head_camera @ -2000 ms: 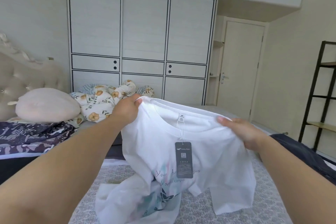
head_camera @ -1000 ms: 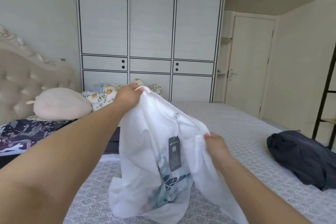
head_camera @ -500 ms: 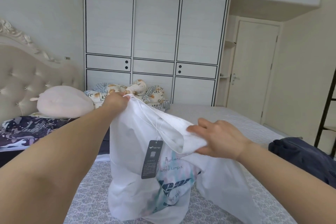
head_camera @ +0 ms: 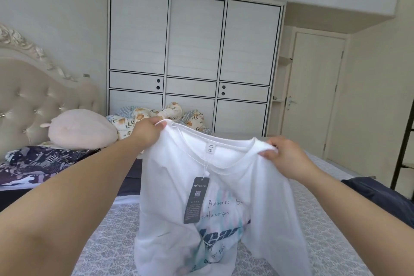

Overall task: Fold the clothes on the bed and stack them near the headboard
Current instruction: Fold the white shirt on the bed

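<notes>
The only container in sight is the white wardrobe [head_camera: 195,60] across the upper middle of the frame; its doors and drawers are closed, so its contents cannot be seen.

The white T-shirt [head_camera: 215,204] fills the centre and lower middle of the frame. It is thin white cloth with a round ribbed collar, a small size label inside the neck, and a dark hang tag [head_camera: 196,200] dangling on a string from the collar. Printed lettering and a teal and pink graphic show on the front. It hangs loosely, its lower part bunched on the patterned grey bedspread [head_camera: 107,242].

The left hand [head_camera: 149,133], left of centre, pinches the shirt's shoulder beside the collar, fingers curled over the cloth. The right hand [head_camera: 285,155], right of centre and a little lower, grips the opposite shoulder the same way. The shirt is stretched between the two hands and held up above the bed.

At the left edge stands a tufted headboard [head_camera: 29,101], with a pale pink pillow [head_camera: 83,129] and a dark patterned garment [head_camera: 38,163] in front of it. A floral quilt [head_camera: 139,119] lies behind the left hand. A dark navy garment [head_camera: 385,197] lies at the right edge.
</notes>
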